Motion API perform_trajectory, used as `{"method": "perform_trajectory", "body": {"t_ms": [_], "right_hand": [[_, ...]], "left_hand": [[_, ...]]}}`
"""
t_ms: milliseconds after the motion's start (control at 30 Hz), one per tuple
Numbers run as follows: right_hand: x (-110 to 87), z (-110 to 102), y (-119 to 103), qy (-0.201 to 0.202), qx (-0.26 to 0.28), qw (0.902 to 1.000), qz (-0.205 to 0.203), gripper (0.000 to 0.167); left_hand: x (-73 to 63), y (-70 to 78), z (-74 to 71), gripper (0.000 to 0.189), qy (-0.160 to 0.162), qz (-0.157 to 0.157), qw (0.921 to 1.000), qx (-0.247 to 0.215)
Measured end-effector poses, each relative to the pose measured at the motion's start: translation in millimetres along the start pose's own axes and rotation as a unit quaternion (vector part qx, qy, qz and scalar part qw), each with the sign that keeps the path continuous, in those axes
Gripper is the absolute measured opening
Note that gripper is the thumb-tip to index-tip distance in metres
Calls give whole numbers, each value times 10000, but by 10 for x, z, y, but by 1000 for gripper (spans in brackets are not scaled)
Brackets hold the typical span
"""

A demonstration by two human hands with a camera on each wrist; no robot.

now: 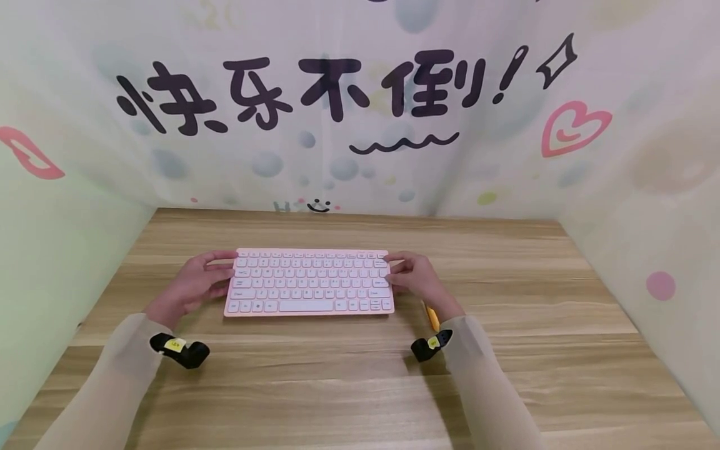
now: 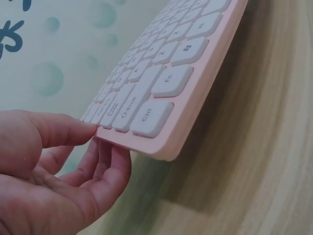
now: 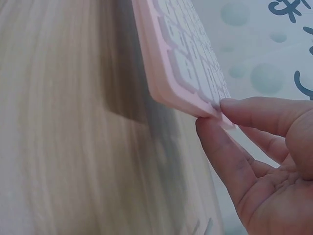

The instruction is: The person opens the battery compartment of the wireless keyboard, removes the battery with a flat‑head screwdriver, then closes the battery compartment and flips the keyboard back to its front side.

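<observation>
Left hand and right hand pinch keyboard edges, open room beneath.

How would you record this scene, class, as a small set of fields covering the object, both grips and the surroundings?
Object: pink keyboard with white keys
Position: raised off the table
Left-hand grip: pinches the keyboard's left end
Right-hand grip: pinches its right end
Surface: wood-grain tabletop
Also present: orange item near the right wrist, partly hidden, kind unclear
Backdrop: pale sheet printed with large black characters
</observation>
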State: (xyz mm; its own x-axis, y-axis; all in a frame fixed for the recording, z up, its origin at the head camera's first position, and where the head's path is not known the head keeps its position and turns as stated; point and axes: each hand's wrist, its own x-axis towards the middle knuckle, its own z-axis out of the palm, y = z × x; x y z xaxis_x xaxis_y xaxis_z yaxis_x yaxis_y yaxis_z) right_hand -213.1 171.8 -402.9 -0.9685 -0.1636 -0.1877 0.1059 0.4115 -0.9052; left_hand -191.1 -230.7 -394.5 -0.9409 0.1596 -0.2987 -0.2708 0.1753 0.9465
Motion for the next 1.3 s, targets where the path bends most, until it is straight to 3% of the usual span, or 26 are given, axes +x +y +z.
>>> {"method": "perform_trajectory", "body": {"t_ms": [433, 700, 1000, 1300], "right_hand": [[0, -56, -33, -56, 65, 9998, 152, 38], [7, -60, -36, -72, 70, 9999, 128, 38], [13, -69, -55, 15, -90, 9999, 66, 38], [37, -89, -92, 1, -155, 9998, 77, 38]], "left_hand": [[-45, 81, -34, 53, -473, 350, 9958, -699], [-46, 134, -8, 52, -586, 469, 9965, -365], [-102, 215, -10, 52, -838, 592, 9936, -465], [-158, 324, -44, 57, -812, 632, 9938, -427]]}}
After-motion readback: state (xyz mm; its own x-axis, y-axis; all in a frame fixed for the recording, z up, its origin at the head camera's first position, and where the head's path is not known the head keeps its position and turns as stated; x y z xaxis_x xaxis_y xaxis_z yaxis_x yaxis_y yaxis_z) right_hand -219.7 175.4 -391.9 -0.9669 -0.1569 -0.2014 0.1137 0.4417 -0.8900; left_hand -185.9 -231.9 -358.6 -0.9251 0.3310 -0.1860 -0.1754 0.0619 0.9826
